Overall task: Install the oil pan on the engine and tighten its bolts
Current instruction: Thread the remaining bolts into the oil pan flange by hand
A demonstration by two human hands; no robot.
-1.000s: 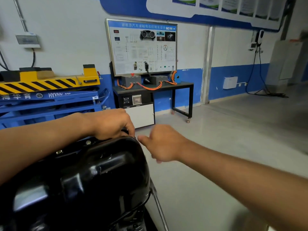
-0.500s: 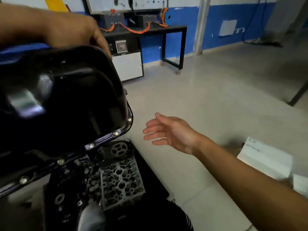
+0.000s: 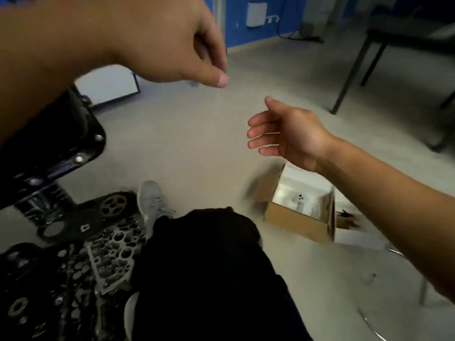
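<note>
The black oil pan (image 3: pixel 81 129) sits at the left edge, and two bolt heads (image 3: pixel 79 158) show on its flange. Below it, a dark part of the engine (image 3: pixel 37 193) is visible. My left hand (image 3: pixel 172 45) hovers high in the frame, above and to the right of the pan and apart from it. Its fingers are curled and the thumb is close to the index finger, with nothing visible between them. My right hand (image 3: pixel 288 134) is out over the floor with straight fingers, holding nothing, above a cardboard box (image 3: pixel 295 222).
A cylinder head (image 3: pixel 110 262) and a cover with a gear (image 3: pixel 113 205) lie on the floor at lower left. My grey shoe (image 3: pixel 152 200) and dark trouser leg (image 3: pixel 209 267) are beside them. The open box holds a white part. Black table legs (image 3: pixel 354 77) stand at upper right.
My left hand has let go of the pan's far rim and moved right. The view has tilted down and right, which brings the cardboard box into sight under my right hand.
</note>
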